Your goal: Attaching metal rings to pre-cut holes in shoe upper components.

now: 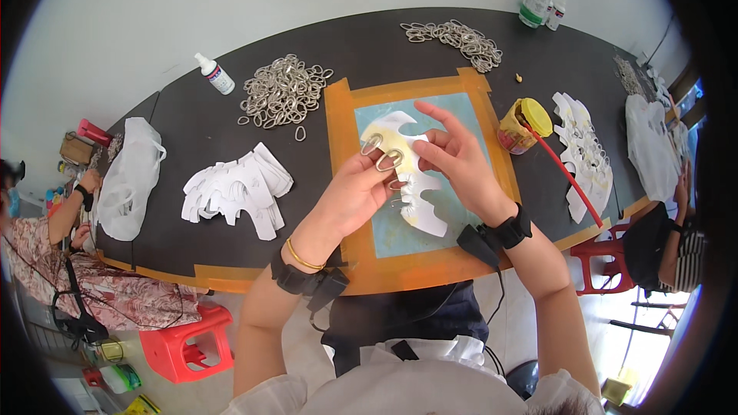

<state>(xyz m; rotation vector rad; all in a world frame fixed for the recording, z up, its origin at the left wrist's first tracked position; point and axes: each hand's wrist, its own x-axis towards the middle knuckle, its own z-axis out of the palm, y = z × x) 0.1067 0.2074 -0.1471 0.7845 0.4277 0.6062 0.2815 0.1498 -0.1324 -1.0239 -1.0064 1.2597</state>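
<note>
Two oval metal rings (382,155) pinched in left hand (355,196), right hand (455,155) gripping jagged white paper cutout (419,184).

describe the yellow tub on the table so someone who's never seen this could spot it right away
Start at the orange-taped work mat in the middle of the dark table. Just off the mat's right edge sits the small yellow tub, its lid open and a red stick leaning out of it. It is the only yellow container among white cut-outs and metal rings.

Both forearms reach forward; left hand (355,188) fingers curled, right hand (455,155) fingers half spread.
</note>
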